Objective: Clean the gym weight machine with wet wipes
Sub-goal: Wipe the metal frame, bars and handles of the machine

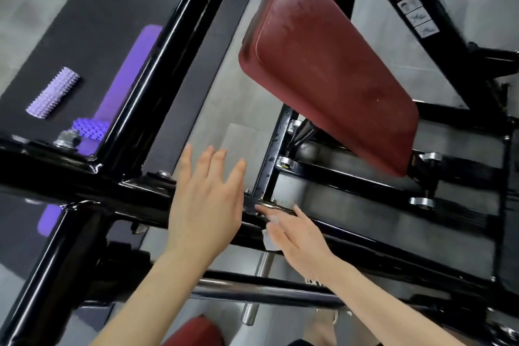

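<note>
A black steel weight machine frame (123, 109) crosses the view, with a dark red padded seat (323, 64) tilted above its lower bars. My left hand (205, 205) hovers with straight, spread fingers over the horizontal black bar (84, 177), holding nothing. My right hand (295, 236) presses a white wet wipe (268, 241) against the same bar with straight fingers, just to the right of the left hand. Most of the wipe is hidden under the palm.
A purple spiked foam roller (53, 93) and a purple mat (132, 70) lie on dark flooring at the left. Another red pad (196, 331) shows at the bottom edge. A chrome bar (258, 289) runs below my wrists. Grey floor lies under the frame.
</note>
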A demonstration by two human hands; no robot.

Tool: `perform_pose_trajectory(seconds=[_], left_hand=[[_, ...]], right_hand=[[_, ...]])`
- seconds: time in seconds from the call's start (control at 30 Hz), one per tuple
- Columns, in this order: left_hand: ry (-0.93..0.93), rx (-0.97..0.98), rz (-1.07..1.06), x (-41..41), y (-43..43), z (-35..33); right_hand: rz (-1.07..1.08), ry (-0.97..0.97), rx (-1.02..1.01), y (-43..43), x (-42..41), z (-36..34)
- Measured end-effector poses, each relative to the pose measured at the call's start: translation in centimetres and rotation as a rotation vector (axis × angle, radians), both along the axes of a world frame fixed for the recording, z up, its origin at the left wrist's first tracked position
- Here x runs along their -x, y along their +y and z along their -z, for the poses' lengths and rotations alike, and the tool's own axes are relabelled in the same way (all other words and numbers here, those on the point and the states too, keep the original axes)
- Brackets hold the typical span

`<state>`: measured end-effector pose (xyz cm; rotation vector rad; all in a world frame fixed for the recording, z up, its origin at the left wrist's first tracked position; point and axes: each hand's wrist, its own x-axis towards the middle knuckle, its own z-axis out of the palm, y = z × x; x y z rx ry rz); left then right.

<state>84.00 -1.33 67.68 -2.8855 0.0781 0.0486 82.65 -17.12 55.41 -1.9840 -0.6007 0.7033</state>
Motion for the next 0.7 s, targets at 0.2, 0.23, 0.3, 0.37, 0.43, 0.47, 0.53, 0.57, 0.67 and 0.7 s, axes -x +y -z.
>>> perform_pose_trajectory(seconds=[0.2, 0.23, 0.3, 0.37, 0.43, 0.47, 0.53, 0.57, 0.67, 0.7], left_hand=[[0.306, -0.073, -0.079, -1.2, -0.1, 1.3], [0.311, -0.073, -0.084, -1.5, 0.1, 1.5], [0.294, -0.070, -0.086, -2.2, 0.1, 1.7], [0.284, -0.098, -0.078, -2.9, 0.0, 2.0], [0.338, -0.138, -0.071, -3.4, 0.0, 2.4], [0.372, -0.163, -0.063, -3.5, 0.1, 2.7], [0.446, -0.168, -0.047, -4.0, -0.1, 3.2], [0.538, -0.167, -0.064, -4.2, -0.4, 3.3], [0.753, -0.260, -0.097, -4.5, -0.8, 3.9], [0.785, -0.265, -0.086, -4.6, -0.8, 4.2]], right_hand=[[-0.054, 0.441, 0.165, -3.3, -1.9, 3.6], [-0.096, 0.503, 0.214, -3.5, -2.5, 4.3], [-0.172, 0.629, 0.187, -2.5, -3.6, 5.2], [-0.257, 0.700, 0.028, -0.9, -4.1, 5.5], [-0.378, 0.615, -0.037, 0.2, -4.2, 5.7], [-0.403, 0.572, -0.048, 0.4, -4.2, 6.1], [-0.414, 0.576, -0.087, 0.3, -4.5, 7.0], [-0.414, 0.596, -0.101, 0.4, -4.6, 7.7], [-0.457, 0.604, -0.086, 1.8, -5.3, 9.0], [-0.473, 0.601, -0.090, 2.5, -5.7, 9.4]])
